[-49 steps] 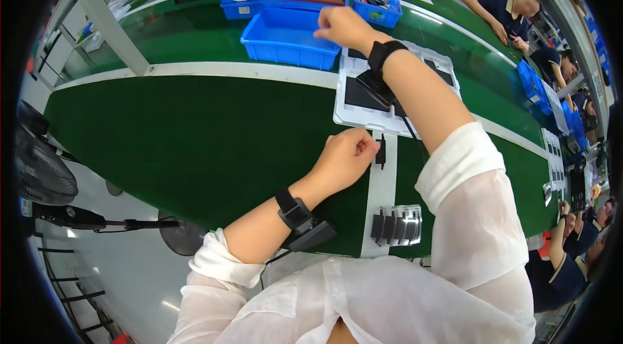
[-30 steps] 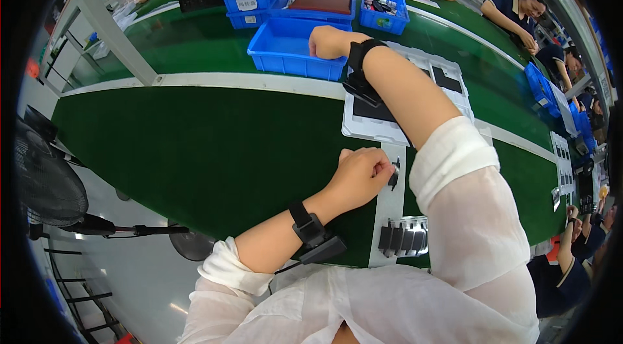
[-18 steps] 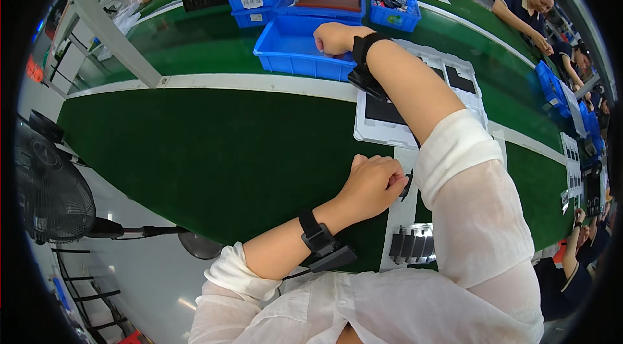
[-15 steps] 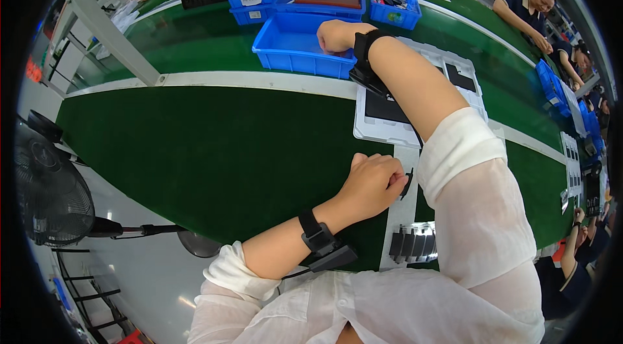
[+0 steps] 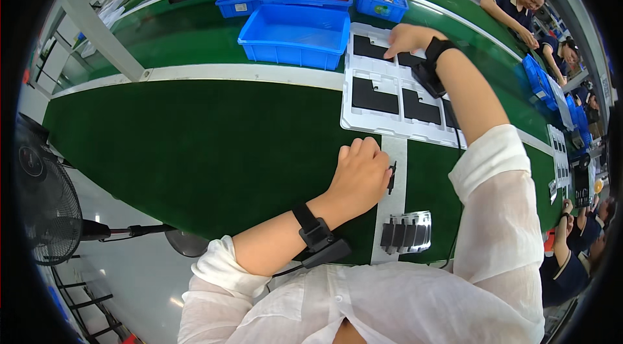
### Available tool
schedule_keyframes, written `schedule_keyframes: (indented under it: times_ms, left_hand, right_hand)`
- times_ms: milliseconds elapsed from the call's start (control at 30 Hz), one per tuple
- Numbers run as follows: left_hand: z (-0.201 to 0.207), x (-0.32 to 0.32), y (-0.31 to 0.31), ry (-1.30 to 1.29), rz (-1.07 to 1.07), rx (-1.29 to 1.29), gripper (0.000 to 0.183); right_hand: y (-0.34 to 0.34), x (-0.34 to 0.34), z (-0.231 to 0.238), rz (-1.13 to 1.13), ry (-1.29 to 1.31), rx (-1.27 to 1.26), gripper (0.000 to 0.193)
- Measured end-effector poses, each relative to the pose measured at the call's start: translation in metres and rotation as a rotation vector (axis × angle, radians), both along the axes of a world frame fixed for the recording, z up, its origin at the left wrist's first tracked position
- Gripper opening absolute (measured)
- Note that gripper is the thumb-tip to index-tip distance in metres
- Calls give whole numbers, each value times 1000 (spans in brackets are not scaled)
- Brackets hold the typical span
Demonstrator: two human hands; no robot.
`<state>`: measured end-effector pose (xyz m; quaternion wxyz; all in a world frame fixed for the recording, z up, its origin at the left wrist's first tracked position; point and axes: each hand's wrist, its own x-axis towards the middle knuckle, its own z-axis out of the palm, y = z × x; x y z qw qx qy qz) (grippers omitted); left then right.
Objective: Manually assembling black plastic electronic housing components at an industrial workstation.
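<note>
My left hand (image 5: 360,175) is closed, fingers curled, above the pale strip on the green table. A small thin black part (image 5: 392,178) sticks out at its finger side; most of it is hidden. Farther off, my right hand (image 5: 412,40) is over the back row of a white plastic tray (image 5: 363,121). Its index finger stretches down to the tray beside a flat black piece (image 5: 371,49), and no held thing shows. Other flat black pieces (image 5: 374,97) lie in the tray's compartments. Nearer me, several black strips on clear film (image 5: 406,233) lie on the table.
Left of the tray stands a blue bin (image 5: 293,36), with more filled blue bins (image 5: 383,0) behind it. A metal post (image 5: 97,26) rises at the left. A black fan (image 5: 48,188) stands beyond the table's left edge. Other people (image 5: 516,3) sit at the far side and right.
My right hand has moved from inside the blue bin rightward to the white tray. The left hand stays closed by the small black part. The whole view has shifted slightly.
</note>
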<state>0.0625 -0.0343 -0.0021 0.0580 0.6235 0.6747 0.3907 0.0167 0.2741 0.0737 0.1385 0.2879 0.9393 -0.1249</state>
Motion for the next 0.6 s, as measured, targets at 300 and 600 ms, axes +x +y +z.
schedule_keyframes:
  times_ms: [300, 600]
  left_hand:
    - [2, -2, -2, 96, 29, -7, 32]
    - [5, 2, 1, 152, 1, -44, 31]
  right_hand:
    - [1, 8, -13, 114, 210, -19, 44]
    - [-50, 83, 1, 174, 869, 79, 29]
